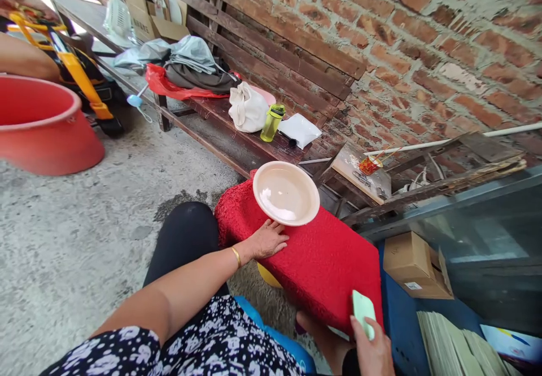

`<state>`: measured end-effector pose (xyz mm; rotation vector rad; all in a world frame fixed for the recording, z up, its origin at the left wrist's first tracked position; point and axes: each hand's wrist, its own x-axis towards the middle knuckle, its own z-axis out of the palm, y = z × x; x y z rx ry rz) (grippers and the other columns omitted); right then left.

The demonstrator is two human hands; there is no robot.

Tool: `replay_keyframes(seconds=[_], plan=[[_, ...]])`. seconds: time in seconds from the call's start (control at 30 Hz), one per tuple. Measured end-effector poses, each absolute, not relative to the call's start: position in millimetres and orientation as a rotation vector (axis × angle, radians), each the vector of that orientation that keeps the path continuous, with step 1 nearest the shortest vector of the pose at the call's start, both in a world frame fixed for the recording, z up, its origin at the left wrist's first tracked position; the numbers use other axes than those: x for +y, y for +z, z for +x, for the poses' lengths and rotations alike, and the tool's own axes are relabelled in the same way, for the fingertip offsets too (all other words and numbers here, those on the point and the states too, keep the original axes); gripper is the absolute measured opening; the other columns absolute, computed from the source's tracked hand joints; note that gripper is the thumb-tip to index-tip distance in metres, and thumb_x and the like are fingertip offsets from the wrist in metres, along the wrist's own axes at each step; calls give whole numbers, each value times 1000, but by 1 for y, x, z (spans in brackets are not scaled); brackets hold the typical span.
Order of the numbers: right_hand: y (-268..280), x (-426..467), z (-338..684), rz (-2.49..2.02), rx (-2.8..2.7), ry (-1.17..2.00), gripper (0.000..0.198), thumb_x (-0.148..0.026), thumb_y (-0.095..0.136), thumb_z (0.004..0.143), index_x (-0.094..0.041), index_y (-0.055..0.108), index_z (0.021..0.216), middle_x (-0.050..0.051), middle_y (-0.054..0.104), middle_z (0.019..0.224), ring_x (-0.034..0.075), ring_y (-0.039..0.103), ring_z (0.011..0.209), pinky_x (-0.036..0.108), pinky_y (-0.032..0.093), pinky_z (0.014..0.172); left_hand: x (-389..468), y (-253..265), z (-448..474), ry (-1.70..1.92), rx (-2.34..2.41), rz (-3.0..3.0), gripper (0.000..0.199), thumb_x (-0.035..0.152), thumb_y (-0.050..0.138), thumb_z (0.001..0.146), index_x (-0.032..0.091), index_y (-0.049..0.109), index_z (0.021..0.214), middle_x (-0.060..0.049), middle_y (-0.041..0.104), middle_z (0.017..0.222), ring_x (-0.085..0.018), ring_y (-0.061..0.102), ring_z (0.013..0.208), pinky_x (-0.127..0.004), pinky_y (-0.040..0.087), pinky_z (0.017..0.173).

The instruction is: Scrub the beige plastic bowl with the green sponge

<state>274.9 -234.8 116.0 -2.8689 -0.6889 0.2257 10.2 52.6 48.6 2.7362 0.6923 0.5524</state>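
Observation:
My left hand [269, 239], with a gold bangle at the wrist, lies palm down with fingers spread on the red cloth [326, 252] covering a small table. Its fingertips reach the near rim of a pale pink basin [287, 193]; whether they touch it I cannot tell. The basin holds what looks like clear water. At the lower right, my right hand [373, 346] grips a mint-green rectangular object with rounded corners [363, 310], held upright near the table's end. Its exact kind is unclear.
A wooden bench [212, 112] bears a white cloth bag [247, 108], a yellow-green bottle [272, 122] and folded clothes. A large red tub [46, 133] stands left. To the right are a cardboard box [415, 264] and paper stacks [457, 345]. Another person's arm [27, 57] shows far left.

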Motion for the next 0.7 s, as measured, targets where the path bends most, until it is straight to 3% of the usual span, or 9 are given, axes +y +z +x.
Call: replay_keyframes(seconds=[0.13, 0.27, 0.43, 0.6, 0.7], plan=[[118, -224, 256, -2791, -776, 218, 72, -83, 33, 76, -28, 62, 113, 14, 60, 108, 36, 65, 92, 49, 50, 76, 53, 47, 9, 550, 696, 2750, 34, 44, 49, 98, 28, 71, 118, -10, 59, 125, -29, 47, 123, -46, 34, 106], [99, -190, 207, -2526, -1133, 384, 60, -75, 45, 77, -31, 63, 112, 6, 61, 114, 28, 63, 102, 39, 50, 84, 52, 52, 7, 495, 709, 2753, 34, 41, 47, 99, 28, 70, 120, -10, 61, 124, -28, 48, 123, -46, 35, 105], [105, -221, 242, -2681, -1006, 339, 64, -76, 43, 74, -30, 64, 113, 9, 63, 111, 32, 64, 99, 42, 50, 78, 52, 56, 8, 485, 712, 2758, 34, 40, 47, 99, 28, 70, 121, -10, 61, 122, -28, 50, 120, -46, 36, 103], [126, -263, 293, -2906, -660, 179, 71, -82, 31, 74, -29, 63, 107, 14, 62, 100, 36, 66, 78, 50, 50, 70, 53, 51, 9, 497, 707, 2759, 35, 41, 45, 99, 28, 70, 120, -10, 61, 119, -28, 50, 119, -46, 37, 103], [120, -236, 266, -2807, -822, 186, 67, -80, 39, 75, -29, 64, 109, 12, 62, 106, 34, 66, 86, 45, 50, 71, 52, 51, 9, 488, 716, 2758, 35, 41, 46, 99, 28, 70, 121, -10, 61, 119, -28, 50, 119, -46, 37, 103]])
